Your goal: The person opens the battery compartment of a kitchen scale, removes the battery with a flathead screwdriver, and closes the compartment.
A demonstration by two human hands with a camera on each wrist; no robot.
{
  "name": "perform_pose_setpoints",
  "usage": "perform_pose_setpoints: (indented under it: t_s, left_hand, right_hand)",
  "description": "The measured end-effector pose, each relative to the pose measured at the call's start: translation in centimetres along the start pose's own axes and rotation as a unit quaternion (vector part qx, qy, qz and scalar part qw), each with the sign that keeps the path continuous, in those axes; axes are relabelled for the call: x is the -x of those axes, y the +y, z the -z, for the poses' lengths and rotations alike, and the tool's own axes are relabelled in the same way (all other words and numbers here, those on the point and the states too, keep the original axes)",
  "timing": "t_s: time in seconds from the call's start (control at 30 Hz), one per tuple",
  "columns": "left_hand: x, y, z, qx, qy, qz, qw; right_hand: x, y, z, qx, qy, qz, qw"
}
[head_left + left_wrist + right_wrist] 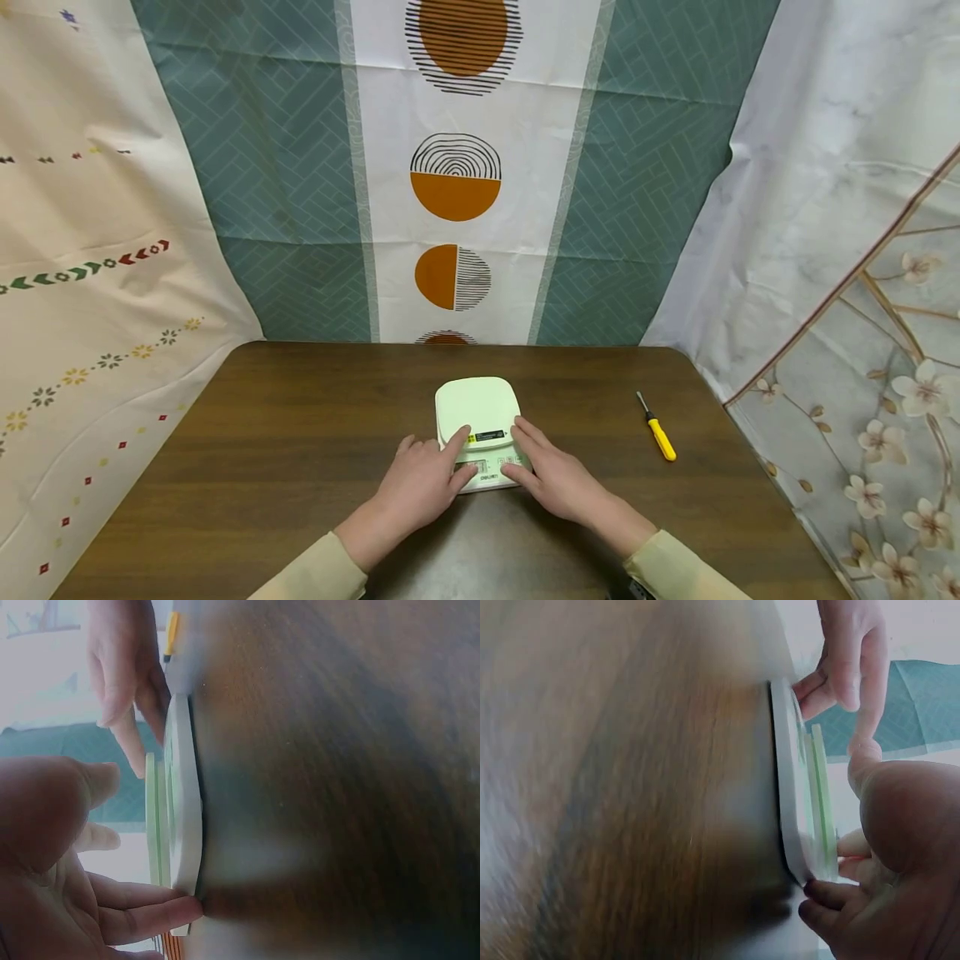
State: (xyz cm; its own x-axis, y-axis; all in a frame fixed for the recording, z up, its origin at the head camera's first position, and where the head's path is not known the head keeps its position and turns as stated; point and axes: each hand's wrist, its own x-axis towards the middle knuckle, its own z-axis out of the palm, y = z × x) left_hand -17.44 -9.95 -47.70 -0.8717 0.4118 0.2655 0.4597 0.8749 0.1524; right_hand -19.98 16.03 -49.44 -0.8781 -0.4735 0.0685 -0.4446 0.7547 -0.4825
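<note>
A pale green kitchen scale [477, 410] lies flat on the table, with its square platform at the back and its display and buttons along the front. At its left edge is my left hand [422, 482], index finger extended over the platform's front corner and thumb by the display. In the left wrist view, other fingers of that hand touch the side of the scale's base [185, 817]. My right hand [558, 477] lies at the right edge, its fingers fairly straight along the side and its thumb over the front panel. Fingertips meet the scale's side [787, 787] in the right wrist view.
A screwdriver [660, 435] with a yellow handle lies on the right part of the brown wooden table [315, 417]. Patterned cloths hang behind the table and on both sides. A dark object [633, 590] shows partly by the right sleeve.
</note>
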Motion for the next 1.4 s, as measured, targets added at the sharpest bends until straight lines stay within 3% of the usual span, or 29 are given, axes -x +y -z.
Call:
perform_pose_setpoints:
  t_s: [0.37,0.93,1.1,1.23,1.4]
  left_hand:
    - [0.0,0.0,-0.1,0.008,-0.003,0.006,0.9999]
    - [-0.1,0.0,0.0,0.020,0.002,0.013,0.9997]
    - [-0.1,-0.2,-0.1,0.029,0.004,0.009,0.9995]
    - [-0.4,-0.8,-0.1,0.045,-0.009,0.015,0.9988]
    - [-1.1,-1.7,0.1,0.090,-0.044,0.046,0.9940]
  right_hand:
    - [0.8,-1.1,-0.3,-0.048,-0.004,-0.030,0.9984]
    - [1.6,-2.3,0.1,-0.146,-0.006,-0.070,0.9868]
    - [2.0,-2.2,0.3,-0.146,-0.012,-0.072,0.9865]
    - [1.5,-1.6,1.2,-0.141,0.001,-0.083,0.9865]
    - [0.0,-0.3,2.0,-0.133,0.006,-0.119,0.9839]
